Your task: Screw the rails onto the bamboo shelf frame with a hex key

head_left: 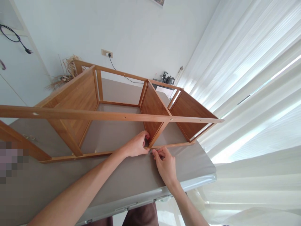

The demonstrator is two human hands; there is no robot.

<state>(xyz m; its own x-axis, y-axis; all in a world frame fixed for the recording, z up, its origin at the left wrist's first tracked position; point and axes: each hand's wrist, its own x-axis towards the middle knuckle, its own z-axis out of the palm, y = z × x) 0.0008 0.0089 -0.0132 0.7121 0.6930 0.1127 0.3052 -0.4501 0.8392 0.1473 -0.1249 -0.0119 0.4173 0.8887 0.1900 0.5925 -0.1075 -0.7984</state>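
Your right hand (166,161) partly covers a small metal piece (151,151), too small to name; your right fingers are pinched together on it, just beside the lower near rail of the wooden rack (141,117). Your left hand (138,145) is curled against the foot of the middle board (157,106), and you cannot tell whether its fingers clamp the wood. The rack's left end runs out of view, a blurred patch (10,163) hides something at the left edge, and a picture (160,2) on the wall (141,37) is cut off at the top.

The rack lies on its side along your grey-covered bench (122,175). To your right hang white curtains (246,94); beyond the rack are dried plants (70,69), a wall socket (107,53) with a dark cord (113,64), and a dark kettle (169,80). A black cable (10,35) hangs at upper left.

Count two bare hands, one rack, three broad boards in it, one socket and one kettle.
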